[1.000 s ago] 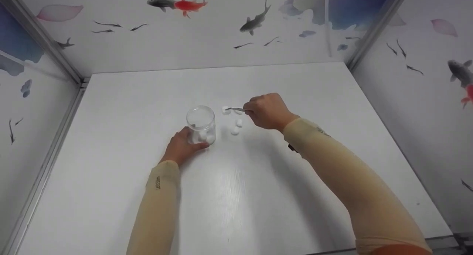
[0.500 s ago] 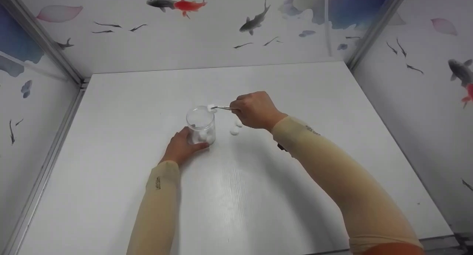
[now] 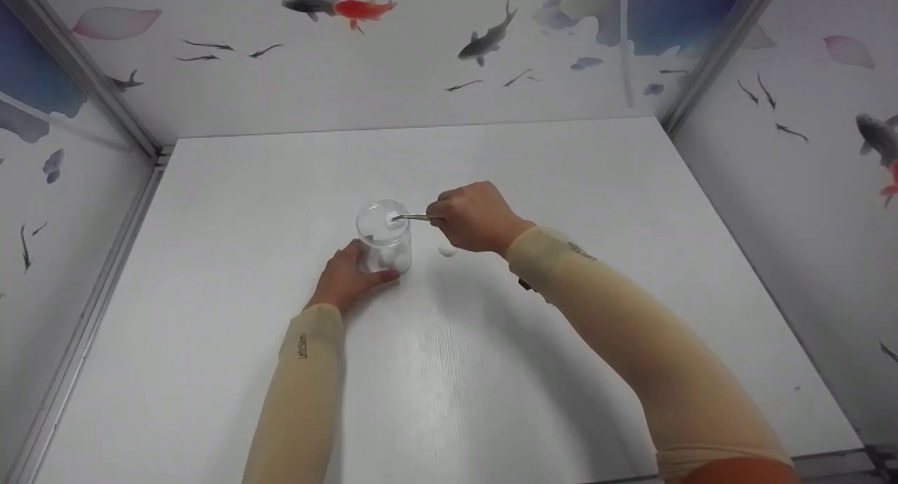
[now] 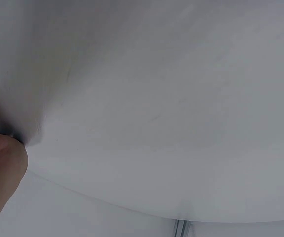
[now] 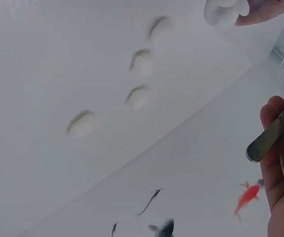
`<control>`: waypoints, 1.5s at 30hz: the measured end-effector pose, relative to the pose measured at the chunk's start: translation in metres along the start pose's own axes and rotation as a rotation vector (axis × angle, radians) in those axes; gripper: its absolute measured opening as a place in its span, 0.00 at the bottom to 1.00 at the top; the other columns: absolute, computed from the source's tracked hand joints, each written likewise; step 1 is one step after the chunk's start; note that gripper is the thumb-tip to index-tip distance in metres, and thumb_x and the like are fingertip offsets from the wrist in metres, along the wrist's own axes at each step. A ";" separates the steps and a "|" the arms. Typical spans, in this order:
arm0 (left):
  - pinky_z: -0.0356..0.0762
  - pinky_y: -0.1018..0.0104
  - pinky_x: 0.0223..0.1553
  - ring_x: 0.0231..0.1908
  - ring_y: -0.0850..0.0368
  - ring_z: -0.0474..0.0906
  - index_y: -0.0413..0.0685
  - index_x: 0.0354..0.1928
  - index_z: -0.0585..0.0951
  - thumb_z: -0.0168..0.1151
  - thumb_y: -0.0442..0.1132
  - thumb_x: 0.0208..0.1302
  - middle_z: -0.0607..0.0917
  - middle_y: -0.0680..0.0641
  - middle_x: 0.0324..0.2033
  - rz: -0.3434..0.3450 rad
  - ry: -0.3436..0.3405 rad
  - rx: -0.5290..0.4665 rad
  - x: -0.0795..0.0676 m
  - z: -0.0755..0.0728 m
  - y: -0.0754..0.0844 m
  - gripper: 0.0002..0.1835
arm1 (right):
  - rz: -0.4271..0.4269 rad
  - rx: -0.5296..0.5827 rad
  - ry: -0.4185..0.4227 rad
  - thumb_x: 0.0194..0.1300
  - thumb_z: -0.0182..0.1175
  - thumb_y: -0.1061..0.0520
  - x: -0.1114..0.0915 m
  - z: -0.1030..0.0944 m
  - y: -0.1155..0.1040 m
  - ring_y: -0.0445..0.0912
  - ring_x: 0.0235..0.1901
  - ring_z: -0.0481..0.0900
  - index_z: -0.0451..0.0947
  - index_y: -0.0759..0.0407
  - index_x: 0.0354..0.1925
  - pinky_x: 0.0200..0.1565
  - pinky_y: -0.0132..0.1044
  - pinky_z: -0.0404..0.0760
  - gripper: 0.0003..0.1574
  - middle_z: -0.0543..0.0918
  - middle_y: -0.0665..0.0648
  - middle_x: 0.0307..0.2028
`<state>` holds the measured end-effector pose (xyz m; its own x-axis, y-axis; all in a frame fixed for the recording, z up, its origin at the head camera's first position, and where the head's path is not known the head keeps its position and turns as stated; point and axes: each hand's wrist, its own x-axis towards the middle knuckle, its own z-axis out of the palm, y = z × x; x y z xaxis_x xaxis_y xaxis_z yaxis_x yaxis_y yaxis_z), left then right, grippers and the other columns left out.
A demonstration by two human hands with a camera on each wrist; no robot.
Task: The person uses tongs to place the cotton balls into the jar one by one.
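Note:
In the head view my left hand (image 3: 345,277) holds a clear round jar (image 3: 383,245) upright on the table, thumb at its front and fingers at its left side. White cotton balls (image 3: 388,255) lie in the bottom of the jar. My right hand (image 3: 477,217) pinches metal tweezers (image 3: 417,217), whose tips reach over the jar's right rim with a cotton ball (image 3: 394,220) at the mouth. The right wrist view shows the tweezers' rounded back end (image 5: 264,145) sticking out of the hand. Only an edge of the left hand (image 4: 4,170) appears in the left wrist view.
Several loose cotton balls (image 5: 141,64) lie on the white table (image 3: 435,372) right of the jar. In the head view one cotton ball (image 3: 447,250) shows below the right hand, which covers others. Printed fish panels (image 3: 393,84) enclose the table's back and sides.
My right hand has moved left with the tweezers, carrying a cotton ball from the table to over the jar's mouth. The left hand and jar have stayed in place.

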<state>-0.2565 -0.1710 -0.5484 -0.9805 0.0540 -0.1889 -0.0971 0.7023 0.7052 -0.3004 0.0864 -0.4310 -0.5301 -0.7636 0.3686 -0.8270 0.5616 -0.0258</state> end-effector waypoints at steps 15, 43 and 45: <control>0.49 0.45 0.73 0.73 0.42 0.54 0.53 0.75 0.62 0.72 0.70 0.47 0.66 0.44 0.72 -0.026 0.001 -0.007 0.000 0.002 0.002 0.57 | -0.009 -0.001 -0.022 0.64 0.65 0.62 -0.007 -0.007 0.007 0.43 0.23 0.81 0.87 0.54 0.37 0.25 0.40 0.81 0.06 0.86 0.50 0.28; 0.51 0.45 0.73 0.73 0.40 0.55 0.50 0.75 0.62 0.72 0.68 0.50 0.66 0.42 0.71 -0.009 -0.011 -0.021 -0.003 -0.002 0.003 0.55 | 0.186 -0.031 -0.098 0.62 0.68 0.63 -0.113 0.007 0.084 0.47 0.26 0.83 0.87 0.57 0.36 0.29 0.46 0.84 0.04 0.86 0.53 0.29; 0.51 0.45 0.73 0.72 0.40 0.55 0.50 0.75 0.62 0.72 0.68 0.50 0.66 0.42 0.71 -0.005 -0.011 -0.017 -0.003 -0.002 0.003 0.55 | 0.197 -0.027 -0.106 0.62 0.68 0.63 -0.115 0.008 0.085 0.47 0.27 0.84 0.87 0.57 0.37 0.30 0.46 0.84 0.04 0.86 0.53 0.29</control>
<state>-0.2542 -0.1702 -0.5441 -0.9780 0.0586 -0.2003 -0.1052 0.6906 0.7156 -0.3111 0.2193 -0.4832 -0.6990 -0.6667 0.2587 -0.7008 0.7106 -0.0624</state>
